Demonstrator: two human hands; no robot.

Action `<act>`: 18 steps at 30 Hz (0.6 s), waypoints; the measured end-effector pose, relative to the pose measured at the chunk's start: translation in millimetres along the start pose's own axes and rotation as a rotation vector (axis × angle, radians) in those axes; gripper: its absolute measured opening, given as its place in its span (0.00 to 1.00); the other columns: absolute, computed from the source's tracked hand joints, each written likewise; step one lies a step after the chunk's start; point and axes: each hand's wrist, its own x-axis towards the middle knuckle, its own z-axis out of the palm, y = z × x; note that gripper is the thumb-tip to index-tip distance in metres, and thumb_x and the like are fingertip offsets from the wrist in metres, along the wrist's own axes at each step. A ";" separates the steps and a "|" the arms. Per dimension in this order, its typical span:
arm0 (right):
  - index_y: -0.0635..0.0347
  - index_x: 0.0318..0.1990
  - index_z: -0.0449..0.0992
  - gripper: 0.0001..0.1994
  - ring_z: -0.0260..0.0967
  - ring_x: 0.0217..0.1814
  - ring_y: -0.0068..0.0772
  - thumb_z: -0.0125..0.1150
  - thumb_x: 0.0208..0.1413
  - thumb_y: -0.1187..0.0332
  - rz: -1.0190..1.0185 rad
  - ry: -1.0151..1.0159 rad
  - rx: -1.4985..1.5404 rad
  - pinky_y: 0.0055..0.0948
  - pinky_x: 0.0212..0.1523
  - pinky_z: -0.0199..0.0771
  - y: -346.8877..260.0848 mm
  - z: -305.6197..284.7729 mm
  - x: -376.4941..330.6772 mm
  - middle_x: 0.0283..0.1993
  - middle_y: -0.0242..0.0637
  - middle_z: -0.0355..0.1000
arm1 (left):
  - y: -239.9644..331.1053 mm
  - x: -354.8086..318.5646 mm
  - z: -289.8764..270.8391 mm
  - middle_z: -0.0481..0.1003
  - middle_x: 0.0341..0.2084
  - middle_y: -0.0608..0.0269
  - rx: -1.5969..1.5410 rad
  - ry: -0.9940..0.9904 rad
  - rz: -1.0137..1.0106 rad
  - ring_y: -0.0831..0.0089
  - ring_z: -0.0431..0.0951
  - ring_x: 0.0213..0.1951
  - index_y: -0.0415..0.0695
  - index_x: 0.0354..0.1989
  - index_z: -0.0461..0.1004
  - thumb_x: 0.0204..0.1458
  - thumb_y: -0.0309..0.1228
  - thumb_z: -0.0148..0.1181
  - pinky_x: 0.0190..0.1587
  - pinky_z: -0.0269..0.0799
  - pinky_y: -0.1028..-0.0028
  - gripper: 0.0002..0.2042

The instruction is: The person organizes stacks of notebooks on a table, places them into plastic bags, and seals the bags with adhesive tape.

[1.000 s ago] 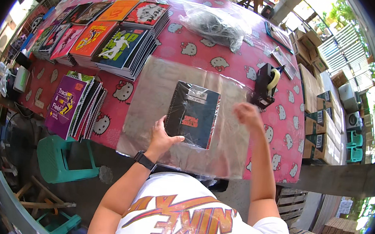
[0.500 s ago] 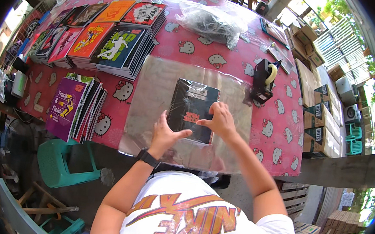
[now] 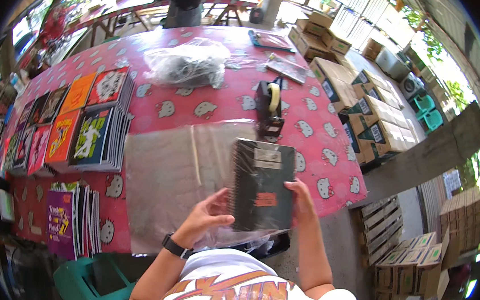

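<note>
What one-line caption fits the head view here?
Both hands, left hand and right hand, hold a black spiral notebook over a clear plastic sheet on a pink table.

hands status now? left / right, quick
Left hand: shut on the left edge of the black notebook, fingers over the clear plastic sheet.
Right hand: shut on the notebook's right edge.
</note>
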 end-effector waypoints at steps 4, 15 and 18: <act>0.60 0.50 0.66 0.28 0.70 0.42 0.34 0.65 0.37 0.73 -0.539 0.331 -0.809 0.31 0.46 0.67 -80.3 -30.3 -5.9 0.41 0.40 0.72 | 3.6 14.0 4.5 0.61 0.54 0.58 0.299 -0.025 0.130 0.71 0.66 0.49 0.46 0.63 0.52 0.43 0.33 0.67 0.48 0.68 0.71 0.39; 0.42 0.57 0.62 0.32 0.51 0.60 0.46 0.65 0.40 0.65 -0.471 1.179 -1.953 0.50 0.51 0.58 -38.2 -179.6 71.5 0.58 0.39 0.58 | -3.1 -11.9 -16.9 0.69 0.45 0.62 0.377 0.225 0.189 0.74 0.69 0.45 0.40 0.51 0.67 0.46 0.32 0.64 0.44 0.69 0.75 0.23; 0.38 0.58 0.60 0.31 0.53 0.60 0.51 0.63 0.43 0.60 -0.416 1.161 -2.048 0.52 0.51 0.59 -35.2 -189.3 90.4 0.60 0.41 0.57 | -8.3 -35.7 -42.2 0.70 0.44 0.62 0.385 0.416 0.225 0.75 0.70 0.43 0.40 0.52 0.67 0.47 0.30 0.62 0.44 0.70 0.75 0.22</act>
